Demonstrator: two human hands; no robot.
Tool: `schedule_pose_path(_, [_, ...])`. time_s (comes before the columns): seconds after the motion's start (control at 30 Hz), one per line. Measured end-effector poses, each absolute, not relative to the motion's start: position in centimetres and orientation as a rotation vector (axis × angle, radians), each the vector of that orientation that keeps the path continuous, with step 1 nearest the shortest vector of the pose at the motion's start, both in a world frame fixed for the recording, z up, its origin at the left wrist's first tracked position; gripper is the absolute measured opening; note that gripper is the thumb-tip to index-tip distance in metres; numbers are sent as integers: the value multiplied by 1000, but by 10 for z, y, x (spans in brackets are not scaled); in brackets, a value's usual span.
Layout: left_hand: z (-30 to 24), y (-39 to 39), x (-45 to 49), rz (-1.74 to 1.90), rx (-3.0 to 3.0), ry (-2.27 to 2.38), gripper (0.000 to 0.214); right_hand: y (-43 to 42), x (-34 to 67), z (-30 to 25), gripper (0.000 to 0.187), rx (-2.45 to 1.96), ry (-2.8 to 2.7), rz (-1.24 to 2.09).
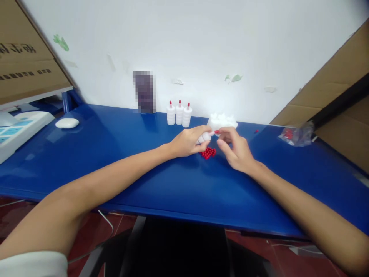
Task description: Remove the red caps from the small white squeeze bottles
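My left hand (190,141) is wrapped round a white squeeze bottle (204,137), tipped on its side with its nozzle pointing right. A red cap (217,132) sits at the nozzle's end. Just right of it is my right hand (235,148), its thumb and index finger apart. The index fingertip is at the cap, perhaps touching it. Below the hands, a pile of small red caps (208,153) lies on the blue table (173,184). Behind the hands stands a cluster of white bottles (221,121), partly hidden and overexposed.
Three white bottles with red caps (179,114) stand near the wall. A loose red cap (256,131) and a clear plastic bag with red pieces (296,135) lie on the right. At left are a white case (67,123) and a white device (23,129). Cardboard (325,84) flanks the table.
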State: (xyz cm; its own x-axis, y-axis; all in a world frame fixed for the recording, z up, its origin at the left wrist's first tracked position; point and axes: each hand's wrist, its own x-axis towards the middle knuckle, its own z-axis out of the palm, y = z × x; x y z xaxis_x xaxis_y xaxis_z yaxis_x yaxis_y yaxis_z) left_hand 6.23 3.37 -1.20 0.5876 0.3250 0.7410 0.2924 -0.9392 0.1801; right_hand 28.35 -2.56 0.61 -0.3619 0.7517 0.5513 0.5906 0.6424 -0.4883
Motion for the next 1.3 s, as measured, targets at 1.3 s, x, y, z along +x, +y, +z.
schedule_pose_path(1.3, [-9,33,63,1113,3078,449,34,-36,277,25,37,-1033,-2286,287])
